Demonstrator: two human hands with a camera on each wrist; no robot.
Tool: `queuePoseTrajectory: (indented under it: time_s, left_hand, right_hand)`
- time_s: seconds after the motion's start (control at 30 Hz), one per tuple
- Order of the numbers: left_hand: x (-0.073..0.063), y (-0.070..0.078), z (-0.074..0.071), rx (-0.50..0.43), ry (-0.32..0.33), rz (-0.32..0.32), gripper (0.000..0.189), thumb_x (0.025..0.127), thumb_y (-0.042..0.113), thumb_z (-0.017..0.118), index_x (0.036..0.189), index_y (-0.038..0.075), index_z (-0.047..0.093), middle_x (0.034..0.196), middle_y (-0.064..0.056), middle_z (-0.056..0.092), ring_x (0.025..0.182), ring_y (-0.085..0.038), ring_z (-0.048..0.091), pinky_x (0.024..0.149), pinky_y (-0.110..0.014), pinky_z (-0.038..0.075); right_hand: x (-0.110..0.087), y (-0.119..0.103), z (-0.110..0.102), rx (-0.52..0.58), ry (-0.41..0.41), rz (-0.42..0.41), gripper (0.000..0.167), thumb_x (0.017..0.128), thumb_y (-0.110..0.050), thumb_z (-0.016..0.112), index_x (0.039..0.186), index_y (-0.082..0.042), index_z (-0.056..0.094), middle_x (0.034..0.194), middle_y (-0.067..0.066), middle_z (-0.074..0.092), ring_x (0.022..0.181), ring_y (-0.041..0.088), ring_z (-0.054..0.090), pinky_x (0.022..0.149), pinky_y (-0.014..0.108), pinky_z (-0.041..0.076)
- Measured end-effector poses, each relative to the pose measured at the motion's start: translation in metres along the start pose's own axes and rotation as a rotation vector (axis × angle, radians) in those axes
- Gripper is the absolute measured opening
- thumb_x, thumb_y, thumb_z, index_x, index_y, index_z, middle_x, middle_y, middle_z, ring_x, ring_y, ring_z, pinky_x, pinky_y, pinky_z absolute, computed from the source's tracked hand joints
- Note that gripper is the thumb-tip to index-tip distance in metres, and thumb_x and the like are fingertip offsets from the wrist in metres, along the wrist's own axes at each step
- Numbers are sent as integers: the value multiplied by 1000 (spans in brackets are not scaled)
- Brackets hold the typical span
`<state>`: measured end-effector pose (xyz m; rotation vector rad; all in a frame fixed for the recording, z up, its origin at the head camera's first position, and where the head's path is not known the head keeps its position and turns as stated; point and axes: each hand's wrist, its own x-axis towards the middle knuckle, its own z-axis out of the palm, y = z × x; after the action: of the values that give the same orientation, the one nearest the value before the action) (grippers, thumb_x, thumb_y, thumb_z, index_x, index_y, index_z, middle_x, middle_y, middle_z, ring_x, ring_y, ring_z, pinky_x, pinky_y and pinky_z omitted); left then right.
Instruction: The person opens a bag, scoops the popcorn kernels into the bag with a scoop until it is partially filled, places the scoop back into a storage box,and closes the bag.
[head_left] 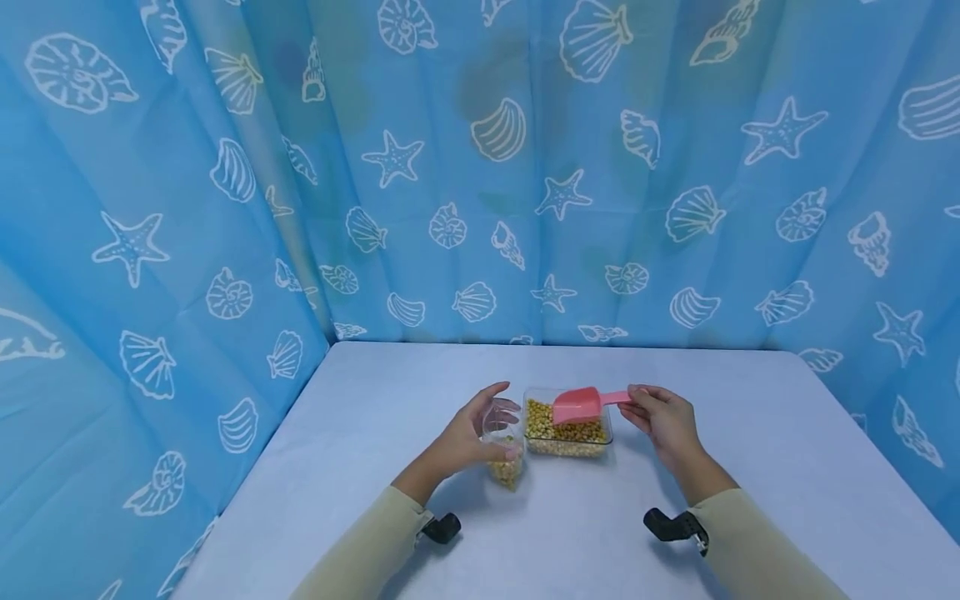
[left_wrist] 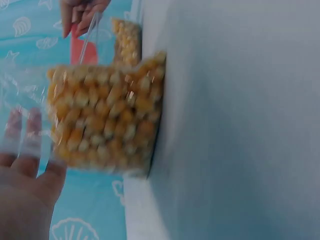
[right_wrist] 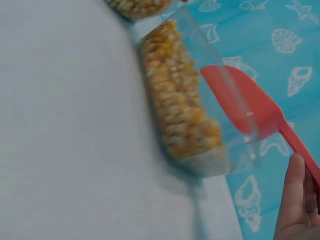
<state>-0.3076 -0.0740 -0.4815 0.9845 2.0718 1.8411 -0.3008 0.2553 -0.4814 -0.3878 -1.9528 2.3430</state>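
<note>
My left hand (head_left: 468, 435) curves round the upper part of a clear plastic bag (head_left: 506, 467) with corn kernels in its lower half. Through the bag's clear top, some of its fingers (left_wrist: 32, 131) show in the left wrist view. The bag stands upright on the table, its mouth spread. With my right hand (head_left: 666, 421) I grip the handle of a pink scoop (head_left: 577, 406). The scoop's bowl is over a clear rectangular container (head_left: 606, 435), partly inside its rim in the right wrist view. Corn kernels (right_wrist: 172, 95) fill much of that container, which sits just right of the bag.
A white table (head_left: 585, 533) carries the bag and container. Blue curtains (head_left: 480, 192) printed with white shells and starfish hang behind it and along the left side. A black wrist camera (head_left: 442, 528) juts out below the left sleeve, another (head_left: 671, 525) below the right.
</note>
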Motion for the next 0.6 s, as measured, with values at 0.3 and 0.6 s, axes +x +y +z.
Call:
queuePoseTrajectory:
  time_s: [0.3, 0.6]
  left_hand:
    - [-2, -2, -26, 41, -29, -43, 47, 107, 37, 30, 144, 11, 44, 126, -10, 61, 120, -24, 55, 105, -44, 39]
    - [-5, -6, -25, -69, -1, -15, 47, 104, 32, 44, 140, 2, 48, 131, -18, 57, 122, -29, 54, 105, -47, 38]
  right_hand:
    - [4, 17, 5, -110, -15, -57, 44, 96, -27, 64, 125, 4, 52, 112, 14, 60, 89, 10, 68, 81, 29, 54]
    - [4, 22, 3, -130, 5, -29, 50, 94, -33, 65, 128, 2, 51, 117, 16, 59, 90, 10, 68, 81, 28, 54]
